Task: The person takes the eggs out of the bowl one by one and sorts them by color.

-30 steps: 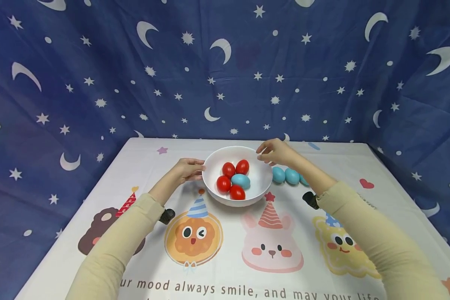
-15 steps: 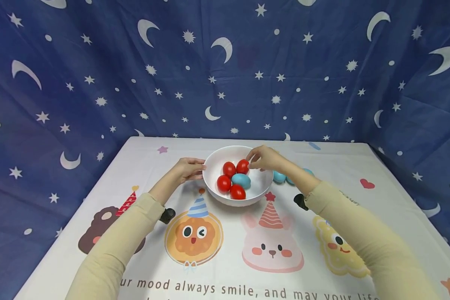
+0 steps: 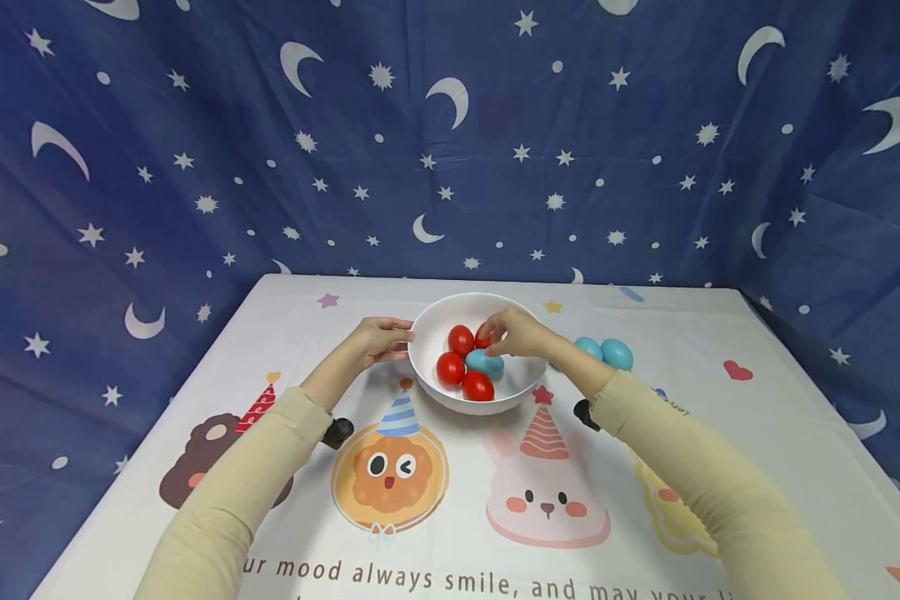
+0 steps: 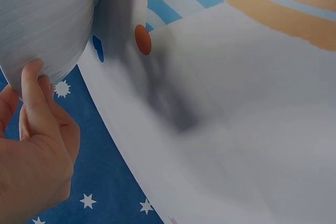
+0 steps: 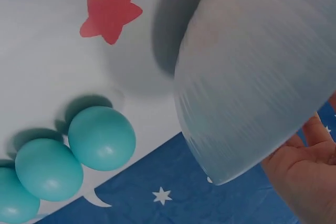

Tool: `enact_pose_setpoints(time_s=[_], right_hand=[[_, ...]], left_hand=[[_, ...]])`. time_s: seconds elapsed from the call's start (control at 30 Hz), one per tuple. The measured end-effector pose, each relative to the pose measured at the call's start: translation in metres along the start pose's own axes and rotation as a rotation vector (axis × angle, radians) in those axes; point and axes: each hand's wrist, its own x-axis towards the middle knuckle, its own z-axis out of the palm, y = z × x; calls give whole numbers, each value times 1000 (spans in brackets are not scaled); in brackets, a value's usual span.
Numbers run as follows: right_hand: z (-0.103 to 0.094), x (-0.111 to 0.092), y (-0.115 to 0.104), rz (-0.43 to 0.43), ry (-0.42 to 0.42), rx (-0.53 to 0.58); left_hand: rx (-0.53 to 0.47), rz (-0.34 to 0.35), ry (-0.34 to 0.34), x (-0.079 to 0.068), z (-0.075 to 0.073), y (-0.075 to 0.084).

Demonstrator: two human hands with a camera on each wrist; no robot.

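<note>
A white bowl (image 3: 427, 367) stands toward the back of the table, holding several red eggs (image 3: 450, 369) and one blue egg (image 3: 486, 364). My left hand (image 3: 378, 340) pinches the bowl's left rim; in the left wrist view its fingers (image 4: 37, 98) lie against the bowl's outer wall. Inside the bowl, my right hand (image 3: 521, 333) has bent fingers and thumb over the blue egg and the back right red egg, partly covering both. Whether it grips either one cannot be seen, since the bowl wall hides the fingertips in the right wrist view.
Several blue eggs (image 5: 102, 138) lie in a row on the table right of the bowl, partly behind my right forearm in the head view. A printed white cloth (image 3: 405, 567) covers the table. Behind it hangs a dark blue curtain (image 3: 330, 100) with moons and stars.
My right hand has moved left and forward from the bowl's right rim down into the bowl, over the eggs. The left hand keeps its hold on the rim.
</note>
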Motion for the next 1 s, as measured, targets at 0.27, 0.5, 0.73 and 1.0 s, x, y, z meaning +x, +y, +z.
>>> enact_pose_setpoints(time_s=[0.27, 0.5, 0.73, 1.0], right_hand=[[7, 4, 6, 42, -29, -18], [15, 7, 6, 59, -25, -17], [23, 9, 4, 51, -1, -39], [27, 10, 3, 90, 21, -30]], left_hand=[[-3, -21, 21, -11, 4, 6], [2, -26, 16, -12, 4, 7], [18, -21, 19, -12, 4, 7], [7, -18, 8, -13, 4, 7]])
